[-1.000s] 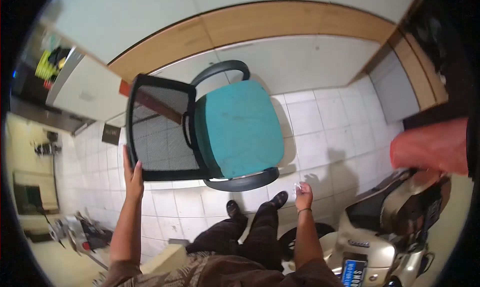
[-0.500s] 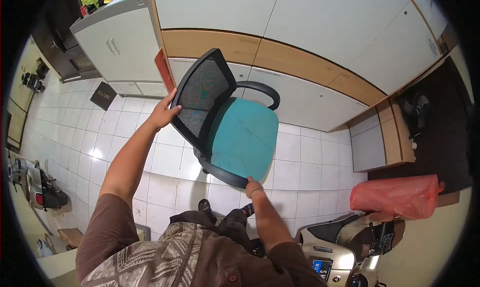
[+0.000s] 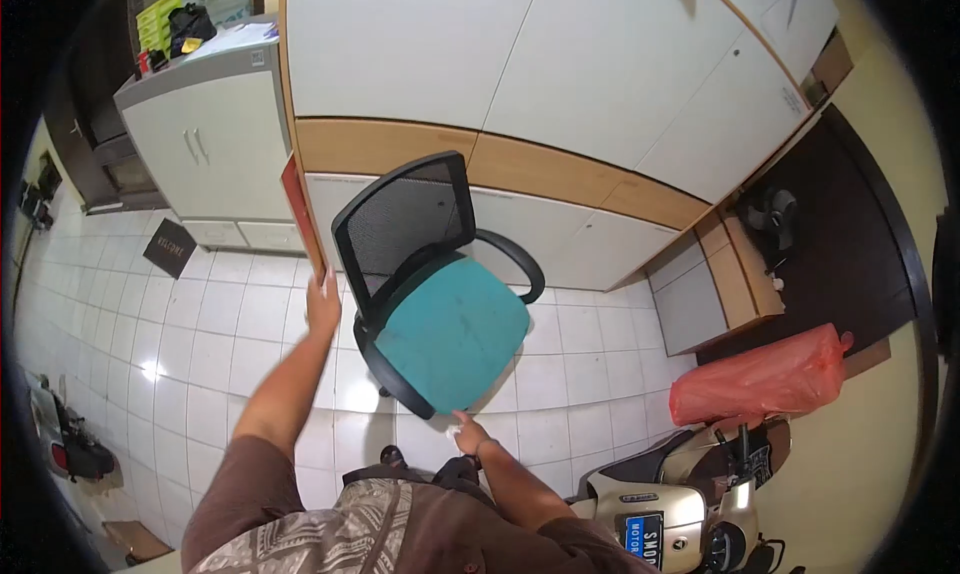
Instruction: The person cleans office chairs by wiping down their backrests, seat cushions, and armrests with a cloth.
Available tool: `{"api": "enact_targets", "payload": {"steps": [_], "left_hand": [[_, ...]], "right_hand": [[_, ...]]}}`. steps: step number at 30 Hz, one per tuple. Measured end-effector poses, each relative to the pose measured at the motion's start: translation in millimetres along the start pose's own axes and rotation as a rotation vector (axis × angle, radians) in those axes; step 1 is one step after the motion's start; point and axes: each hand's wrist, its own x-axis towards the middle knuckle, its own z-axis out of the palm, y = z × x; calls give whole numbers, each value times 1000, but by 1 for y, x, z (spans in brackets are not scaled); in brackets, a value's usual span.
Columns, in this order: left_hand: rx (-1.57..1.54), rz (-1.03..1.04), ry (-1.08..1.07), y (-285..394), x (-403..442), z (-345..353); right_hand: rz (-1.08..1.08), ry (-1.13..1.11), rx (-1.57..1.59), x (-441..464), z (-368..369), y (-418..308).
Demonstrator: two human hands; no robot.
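An office chair with a teal seat (image 3: 455,324) and a black mesh backrest (image 3: 405,219) stands upright on the tiled floor, its seat angled toward the lower right. Just left of the backrest is my left hand (image 3: 322,306), fingers stretched upward, holding nothing. My right hand (image 3: 468,434) is closed on a small white crumpled piece, perhaps tissue, at the seat's front corner beside the near armrest (image 3: 398,382). Whether its fingertips touch the seat is hard to tell.
Behind the chair are white and wood cabinets (image 3: 390,59). A red-wrapped bundle (image 3: 760,374) and a parked scooter (image 3: 650,509) are at the right. A dark doormat (image 3: 170,248) lies at the left, before a grey-topped cabinet (image 3: 215,139).
The chair has turned, its seat now pointing more toward the lower right. My left hand has come off the backrest, and my right hand has left the armrest and moved down-left.
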Motion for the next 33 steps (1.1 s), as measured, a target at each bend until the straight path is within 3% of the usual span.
{"api": "enact_targets", "payload": {"steps": [2, 4, 6, 9, 13, 16, 17, 18, 19, 20, 22, 25, 26, 27, 28, 29, 30, 32, 33], "left_hand": [[213, -208, -55, -95, -41, 33], [261, -574, -377, -98, -96, 33], [253, -620, -443, -130, -129, 57], [108, -426, -475, -173, -142, 90], [256, -458, -387, -113, -128, 72], [469, -553, -437, -97, -113, 67], [499, -535, -410, -86, -110, 62], [529, -515, -381, -78, -107, 61], [553, -534, -395, -75, -104, 62], [576, -552, -409, -71, -100, 62], [604, -556, -420, -93, -90, 70], [621, -624, -369, -114, -84, 79], [642, -636, -350, -117, -82, 79], [718, -661, -390, -121, -81, 79], [787, -683, -431, -131, -74, 85], [896, -616, -596, -194, -60, 85], [995, -527, -751, -237, -49, 86], [1059, -474, -773, -187, -56, 84], [1087, -423, -826, -161, -59, 80]], "right_hand": [[240, -125, 40, -42, -30, -20], [256, -38, 69, -47, -19, 51], [316, 23, 104, -54, 4, 159], [528, 61, -8, -117, -52, 133], [694, 63, -39, -157, -86, 132], [557, 130, -69, -147, -106, 168], [671, 119, 156, -137, -117, 178], [738, 159, 73, -135, -147, 135], [659, 132, -2, -118, -160, 143], [505, 196, 181, -72, -136, 272], [552, 200, 139, -55, -207, 151], [317, 303, 178, 31, -242, 159], [393, 225, 404, 52, -264, 137], [246, 335, 367, 87, -268, 143], [208, 278, 666, 138, -266, 168], [299, 282, 829, 133, -295, 117], [309, 258, 809, 162, -303, 121], [293, 263, 791, 212, -303, 141], [314, 267, 597, 227, -305, 134]]}}
